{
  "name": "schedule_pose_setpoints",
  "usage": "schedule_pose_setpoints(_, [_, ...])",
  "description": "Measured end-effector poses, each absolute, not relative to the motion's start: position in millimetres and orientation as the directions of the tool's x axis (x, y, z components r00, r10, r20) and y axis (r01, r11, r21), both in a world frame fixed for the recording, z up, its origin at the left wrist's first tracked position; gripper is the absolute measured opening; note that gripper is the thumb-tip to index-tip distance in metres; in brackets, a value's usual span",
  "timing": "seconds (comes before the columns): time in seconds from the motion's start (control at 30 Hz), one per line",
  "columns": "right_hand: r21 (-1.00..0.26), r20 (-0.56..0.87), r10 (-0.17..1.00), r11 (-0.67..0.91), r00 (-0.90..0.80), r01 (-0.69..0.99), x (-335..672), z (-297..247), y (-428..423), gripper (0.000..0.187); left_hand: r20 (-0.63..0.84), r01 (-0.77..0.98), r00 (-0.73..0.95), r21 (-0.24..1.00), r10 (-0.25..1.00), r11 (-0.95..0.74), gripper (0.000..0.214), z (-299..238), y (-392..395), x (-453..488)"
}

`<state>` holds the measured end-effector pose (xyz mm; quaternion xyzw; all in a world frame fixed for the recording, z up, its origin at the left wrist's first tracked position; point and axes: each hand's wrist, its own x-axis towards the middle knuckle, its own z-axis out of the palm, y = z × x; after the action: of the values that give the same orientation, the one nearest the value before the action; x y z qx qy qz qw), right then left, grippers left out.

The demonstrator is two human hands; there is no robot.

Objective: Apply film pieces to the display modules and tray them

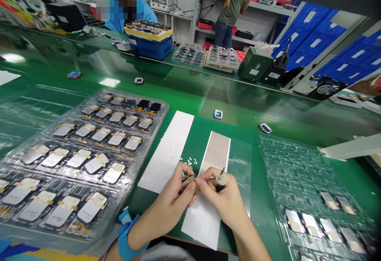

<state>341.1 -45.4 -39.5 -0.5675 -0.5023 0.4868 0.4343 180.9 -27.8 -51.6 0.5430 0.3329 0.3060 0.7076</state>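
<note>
My left hand [172, 197] and my right hand [222, 197] meet over a white paper strip [205, 217] at the near edge of the green bench. Both pinch one small flat part with an orange flex tail [190, 181] between their fingertips. My right hand also grips a thin dark tool [222, 172] that sticks up from its fingers. A blue strap [126, 237] wraps my left wrist. Tiny white peeled bits [189, 160] lie on the mat just beyond my fingers.
A clear tray [145, 142] full of flat parts lies at left. Another clear tray [285, 161], with parts only at its near end, lies at right. A second white strip [171, 149] lies ahead. Small modules [218, 114] sit on the conveyor. Two people stand beyond.
</note>
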Motion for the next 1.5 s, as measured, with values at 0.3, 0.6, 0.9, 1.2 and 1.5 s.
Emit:
schedule_pose_setpoints(0.3, [-0.989,-0.008,0.999,-0.014,0.039,0.148,347,-35,-46,0.026,-0.133,-0.095,0.554,0.971,0.822,0.221,0.018,-49,-30,180])
schedule_pose_setpoints(0.6, [-0.981,0.133,0.881,0.05,0.455,0.189,388,-52,-68,0.037,0.053,0.357,0.706,0.835,0.706,-0.42,0.014,-39,-32,189])
schedule_pose_setpoints(0.9, [-0.996,-0.038,0.887,-0.069,0.46,0.049,375,-72,-73,0.024,0.11,0.433,0.831,0.489,0.546,-0.757,0.029,-52,-36,200])
schedule_pose_setpoints(1.2, [-0.999,-0.045,0.881,-0.049,0.472,-0.006,375,-71,-72,0.026,0.106,0.447,0.822,0.489,0.56,-0.749,0.029,-50,-37,200])
schedule_pose_setpoints(1.5, [-1.0,-0.028,0.862,-0.02,0.505,-0.022,372,-67,-72,0.027,0.065,0.458,0.812,0.545,0.58,-0.702,0.026,-45,-36,202])
